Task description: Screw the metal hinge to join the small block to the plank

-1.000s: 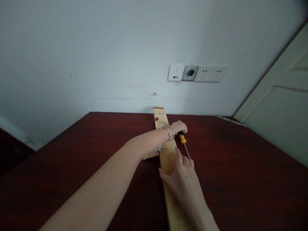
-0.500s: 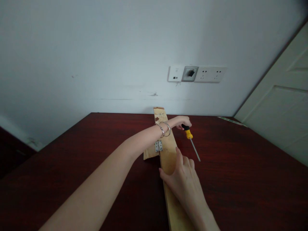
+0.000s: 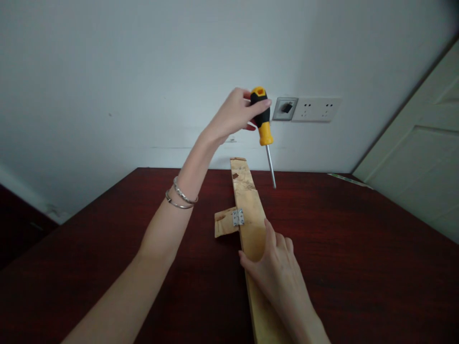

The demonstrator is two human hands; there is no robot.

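Note:
My left hand (image 3: 234,114) is raised in front of the wall, closed around the black and yellow handle of a screwdriver (image 3: 263,125) whose metal shaft points down. My right hand (image 3: 276,270) lies flat, fingers stretched out, on a long pale wooden plank (image 3: 247,196) that runs from near me toward the wall. A small metal hinge (image 3: 237,217) joins the plank's left edge to a short wooden piece (image 3: 224,222). Two bangles sit on my left wrist.
The plank rests on a dark red-brown wooden table (image 3: 358,248) that meets a white wall. A row of sockets and switches (image 3: 304,109) is on the wall above it. A pale door (image 3: 419,157) stands at the right.
My left hand picked the screwdriver up from the table beside the plank and lifted it high in front of the wall. My right hand stayed on the plank.

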